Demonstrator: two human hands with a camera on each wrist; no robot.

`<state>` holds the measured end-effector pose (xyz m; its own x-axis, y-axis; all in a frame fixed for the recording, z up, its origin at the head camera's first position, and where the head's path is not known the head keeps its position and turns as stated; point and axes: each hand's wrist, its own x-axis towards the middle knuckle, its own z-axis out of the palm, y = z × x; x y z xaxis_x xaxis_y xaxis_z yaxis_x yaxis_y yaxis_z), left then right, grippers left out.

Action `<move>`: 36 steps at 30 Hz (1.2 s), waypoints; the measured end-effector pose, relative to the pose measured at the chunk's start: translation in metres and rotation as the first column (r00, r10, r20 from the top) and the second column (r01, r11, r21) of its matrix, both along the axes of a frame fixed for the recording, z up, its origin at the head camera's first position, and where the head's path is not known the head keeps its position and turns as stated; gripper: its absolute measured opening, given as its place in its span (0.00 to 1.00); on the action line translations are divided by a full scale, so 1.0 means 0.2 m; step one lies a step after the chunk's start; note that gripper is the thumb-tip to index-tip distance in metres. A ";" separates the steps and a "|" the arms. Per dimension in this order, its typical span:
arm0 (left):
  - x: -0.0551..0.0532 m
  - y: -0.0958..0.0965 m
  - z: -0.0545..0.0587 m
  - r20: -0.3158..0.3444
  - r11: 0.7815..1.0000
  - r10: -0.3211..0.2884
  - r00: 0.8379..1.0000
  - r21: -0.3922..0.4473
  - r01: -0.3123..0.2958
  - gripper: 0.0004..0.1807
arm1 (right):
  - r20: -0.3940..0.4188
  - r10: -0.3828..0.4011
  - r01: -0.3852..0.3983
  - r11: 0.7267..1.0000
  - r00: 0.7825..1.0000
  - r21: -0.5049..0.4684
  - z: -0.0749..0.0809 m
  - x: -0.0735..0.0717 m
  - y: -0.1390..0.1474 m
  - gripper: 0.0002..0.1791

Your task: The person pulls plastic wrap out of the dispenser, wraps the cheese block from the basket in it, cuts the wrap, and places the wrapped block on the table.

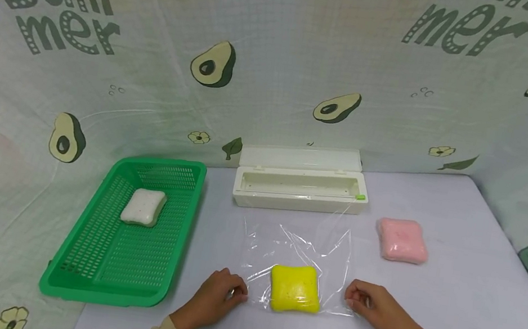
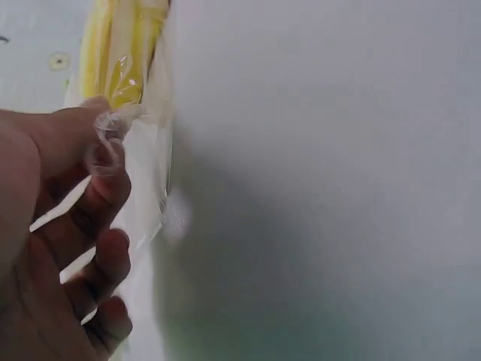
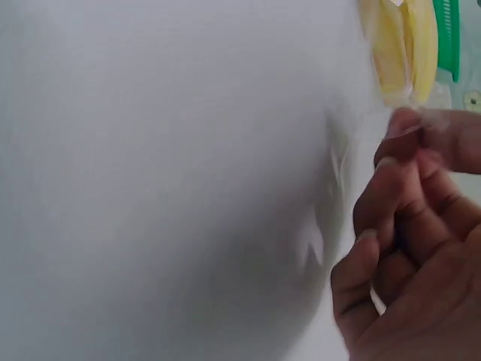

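A sheet of clear plastic film [image 1: 303, 244] lies spread on the table, with a yellow pillow-shaped block [image 1: 294, 294] at its near edge. At the sheet's near left corner, my left hand [image 1: 219, 299] pinches the film. Bunched film [image 2: 110, 139] shows between thumb and index finger in the left wrist view, the other fingers loosely bent. My right hand [image 1: 382, 312] pinches the near right corner between thumb and index finger. In the right wrist view, the yellow block [image 3: 398, 53] appears beyond the fingertips [image 3: 406, 120].
A long white film dispenser [image 1: 299, 201] with its lid raised stands behind the sheet. To the left is a green basket [image 1: 186, 232] holding a white block [image 1: 144, 207]. A pink block [image 1: 403, 240] lies at the right. A printed cloth [image 1: 281, 48] hangs behind the table.
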<state>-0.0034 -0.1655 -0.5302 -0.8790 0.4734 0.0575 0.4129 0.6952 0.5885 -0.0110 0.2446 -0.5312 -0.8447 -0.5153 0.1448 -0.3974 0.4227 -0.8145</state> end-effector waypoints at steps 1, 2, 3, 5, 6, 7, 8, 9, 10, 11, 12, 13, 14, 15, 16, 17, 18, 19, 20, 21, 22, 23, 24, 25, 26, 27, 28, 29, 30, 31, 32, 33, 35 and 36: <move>-0.01 0.00 0.00 0.022 1.000 0.019 1.000 -0.005 -0.019 0.05 | 0.002 -0.020 0.020 1.000 1.000 0.013 0.00 0.00 -0.01 0.10; -0.02 0.00 -0.01 0.037 0.999 0.036 0.999 -0.010 -0.036 0.07 | 0.003 -0.045 0.045 0.998 0.999 0.039 0.00 0.00 -0.02 0.10; -0.02 0.00 -0.01 0.043 0.999 0.047 0.998 -0.018 -0.047 0.08 | 0.005 -0.074 0.074 0.995 0.997 0.072 0.00 0.01 -0.03 0.10; -0.04 0.00 -0.02 0.035 0.997 0.060 0.998 -0.041 -0.059 0.10 | 0.013 -0.144 0.140 0.979 0.990 0.148 0.00 0.01 -0.05 0.12; -0.05 0.01 -0.02 0.022 0.996 0.061 0.998 -0.059 -0.059 0.11 | 0.010 -0.178 0.173 0.967 0.984 0.189 0.00 0.02 -0.06 0.13; -0.05 0.01 -0.02 0.005 0.996 0.052 0.999 -0.080 -0.051 0.11 | -0.001 -0.207 0.202 0.953 0.978 0.225 0.00 0.02 -0.07 0.14; -0.05 0.01 -0.02 -0.016 0.994 0.040 0.999 -0.100 -0.041 0.12 | -0.020 -0.223 0.220 0.941 0.975 0.255 0.00 0.02 -0.07 0.16; -0.06 0.01 -0.02 -0.040 0.992 0.027 0.999 -0.124 -0.031 0.13 | -0.054 -0.229 0.235 0.932 0.972 0.276 0.00 0.02 -0.08 0.18; -0.06 0.02 -0.02 -0.061 0.988 0.014 0.998 -0.150 -0.023 0.14 | -0.101 -0.226 0.245 0.927 0.969 0.284 0.00 0.02 -0.08 0.20; -0.06 0.02 -0.02 -0.080 0.984 0.001 0.997 -0.175 -0.015 0.16 | -0.160 -0.208 0.247 0.925 0.965 0.288 0.00 0.02 -0.09 0.22; -0.06 0.02 -0.01 -0.089 0.980 -0.007 0.996 -0.197 -0.011 0.17 | -0.227 -0.180 0.243 0.925 0.957 0.292 -0.01 0.02 -0.09 0.23; -0.06 0.03 -0.01 -0.094 0.977 -0.014 0.995 -0.211 -0.007 0.17 | -0.288 -0.148 0.234 0.927 0.946 0.292 -0.02 0.02 -0.09 0.25; -0.05 0.03 0.00 -0.099 0.975 -0.014 0.995 -0.224 -0.008 0.18 | -0.341 -0.113 0.220 0.931 0.933 0.293 -0.02 0.01 -0.09 0.25; -0.05 0.03 0.01 -0.101 0.972 -0.013 0.995 -0.234 -0.011 0.18 | -0.385 -0.084 0.208 0.933 0.919 0.293 -0.02 0.01 -0.09 0.26; -0.05 0.03 0.02 -0.103 0.971 -0.012 0.995 -0.239 -0.013 0.18 | -0.414 -0.054 0.188 0.938 0.909 0.292 -0.02 0.00 -0.09 0.26; -0.05 0.03 0.03 -0.105 0.971 -0.010 0.994 -0.239 -0.015 0.17 | -0.431 -0.018 0.160 0.942 0.902 0.295 -0.02 0.00 -0.08 0.25; -0.05 0.03 0.04 -0.108 0.971 -0.008 0.994 -0.238 -0.018 0.17 | -0.437 0.011 0.132 0.946 0.899 0.295 -0.02 -0.01 -0.07 0.25; -0.04 0.03 0.06 -0.115 0.972 -0.008 0.993 -0.234 -0.019 0.16 | -0.443 0.039 0.106 0.949 0.896 0.298 -0.02 -0.01 -0.07 0.25; -0.04 0.03 0.07 -0.121 0.974 -0.009 0.993 -0.227 -0.019 0.15 | -0.449 0.066 0.079 0.952 0.891 0.296 -0.02 -0.01 -0.06 0.24; -0.04 0.04 0.08 -0.125 0.976 -0.010 0.992 -0.218 -0.018 0.14 | -0.454 0.089 0.054 0.955 0.887 0.292 -0.01 -0.02 -0.05 0.24; -0.03 0.05 0.09 -0.133 0.978 -0.015 0.991 -0.208 -0.013 0.14 | -0.460 0.110 0.032 0.957 0.881 0.288 -0.01 -0.02 -0.04 0.24; -0.02 0.06 0.11 -0.141 0.980 -0.025 0.990 -0.200 -0.004 0.14 | -0.466 0.123 0.018 0.958 0.876 0.287 0.00 -0.03 -0.03 0.24; -0.02 0.09 0.12 -0.151 0.982 -0.042 0.988 -0.190 0.013 0.14 | -0.468 0.129 0.010 0.959 0.875 0.283 0.00 -0.03 -0.02 0.24; -0.01 0.11 0.12 -0.156 0.982 -0.063 0.986 -0.186 0.034 0.14 | -0.464 0.126 0.007 0.961 0.877 0.275 0.00 -0.03 -0.01 0.24; 0.00 0.14 0.13 -0.162 0.981 -0.089 0.983 -0.187 0.058 0.14 | -0.449 0.114 0.007 0.966 0.886 0.259 0.01 -0.03 0.00 0.25; 0.01 0.18 0.14 -0.168 0.976 -0.115 0.979 -0.201 0.080 0.15 | -0.433 0.094 0.012 0.972 0.897 0.237 0.01 -0.03 0.00 0.26; 0.02 0.22 0.14 -0.181 0.971 -0.144 0.973 -0.218 0.103 0.16 | -0.414 0.069 0.023 0.977 0.907 0.213 0.01 -0.03 0.00 0.26; 0.03 0.26 0.14 -0.189 0.963 -0.170 0.967 -0.239 0.123 0.17 | -0.395 0.041 0.039 0.981 0.918 0.191 0.01 -0.03 0.00 0.27; 0.04 0.30 0.15 -0.197 0.953 -0.197 0.960 -0.269 0.141 0.18 | -0.378 0.011 0.059 0.983 0.926 0.173 0.02 -0.03 0.00 0.28; 0.05 0.34 0.14 -0.205 0.938 -0.223 0.953 -0.312 0.153 0.19 | -0.369 -0.021 0.085 0.984 0.929 0.157 0.02 -0.02 0.00 0.29; 0.05 0.37 0.14 -0.216 0.921 -0.246 0.945 -0.356 0.158 0.21 | -0.360 -0.051 0.111 0.983 0.931 0.149 0.03 -0.02 -0.01 0.29; 0.06 0.40 0.14 -0.226 0.901 -0.266 0.937 -0.403 0.159 0.22 | -0.356 -0.073 0.133 0.980 0.932 0.148 0.04 -0.01 -0.02 0.29; 0.06 0.45 0.13 -0.244 0.857 -0.305 0.921 -0.491 0.154 0.26 | -0.350 -0.078 0.152 0.970 0.933 0.189 0.07 0.01 -0.06 0.27; 0.06 0.46 0.13 -0.252 0.834 -0.320 0.914 -0.533 0.145 0.28 | -0.354 -0.065 0.149 0.965 0.933 0.216 0.09 0.02 -0.08 0.26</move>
